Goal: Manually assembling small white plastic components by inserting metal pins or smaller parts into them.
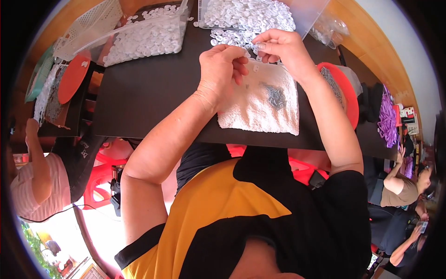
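Both hands are raised over the far edge of a white towel, facing each other with a small gap between the fingertips. My left hand is closed, thumb pressed toward the fingers; a tiny white bit shows at its tips, too small to name. On the right, my right hand makes a pinch, and whatever sits in it is hidden. Just beyond the hands lies a loose heap of small white oval plastic pieces. A small pile of grey metal pieces, like pins, rests on the towel.
A clear bin and a clear plastic bag hold many more white pieces on the dark table. At right sits a red tray of grey metal pieces. Other people work at the left and right.
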Demonstrator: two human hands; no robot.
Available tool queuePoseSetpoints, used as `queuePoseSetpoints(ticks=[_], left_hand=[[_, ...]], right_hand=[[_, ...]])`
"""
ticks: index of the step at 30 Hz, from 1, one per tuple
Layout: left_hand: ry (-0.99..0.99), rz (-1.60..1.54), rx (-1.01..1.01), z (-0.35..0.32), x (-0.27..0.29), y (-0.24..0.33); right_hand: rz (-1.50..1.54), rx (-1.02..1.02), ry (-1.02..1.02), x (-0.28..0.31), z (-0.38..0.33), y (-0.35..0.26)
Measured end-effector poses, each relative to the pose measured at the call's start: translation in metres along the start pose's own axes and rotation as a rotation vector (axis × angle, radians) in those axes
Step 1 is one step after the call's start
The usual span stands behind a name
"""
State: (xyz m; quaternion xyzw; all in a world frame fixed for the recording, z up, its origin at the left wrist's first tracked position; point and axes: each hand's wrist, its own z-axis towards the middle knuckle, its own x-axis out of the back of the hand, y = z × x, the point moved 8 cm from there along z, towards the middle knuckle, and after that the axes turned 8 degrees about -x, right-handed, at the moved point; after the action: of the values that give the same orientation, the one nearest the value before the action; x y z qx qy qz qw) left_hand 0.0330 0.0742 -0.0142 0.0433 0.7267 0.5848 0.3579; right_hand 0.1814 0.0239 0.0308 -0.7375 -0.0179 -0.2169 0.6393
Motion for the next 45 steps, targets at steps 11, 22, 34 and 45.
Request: queuePoseSetpoints(ticks=[11,22,34,45], left_hand=[[0.053,-0.212,-0.161,0.012,0.009,0.010],[0.011,-0.270,-0.142,0.011,0.007,0.013],[-0.126,-0.005,-0.290,-0.008,-0.019,0.021],[-0.130,0.073,-0.342,-0.011,-0.021,0.023]], right_hand=[[0.076,0.187,0.057,-0.080,-0.042,-0.005],[0.170,0.085,-0.010,-0.079,-0.049,-0.013],[0.414,-0.033,0.116,-0.003,-0.044,0.004],[0.372,-0.004,0.118,-0.004,-0.048,0.002]])
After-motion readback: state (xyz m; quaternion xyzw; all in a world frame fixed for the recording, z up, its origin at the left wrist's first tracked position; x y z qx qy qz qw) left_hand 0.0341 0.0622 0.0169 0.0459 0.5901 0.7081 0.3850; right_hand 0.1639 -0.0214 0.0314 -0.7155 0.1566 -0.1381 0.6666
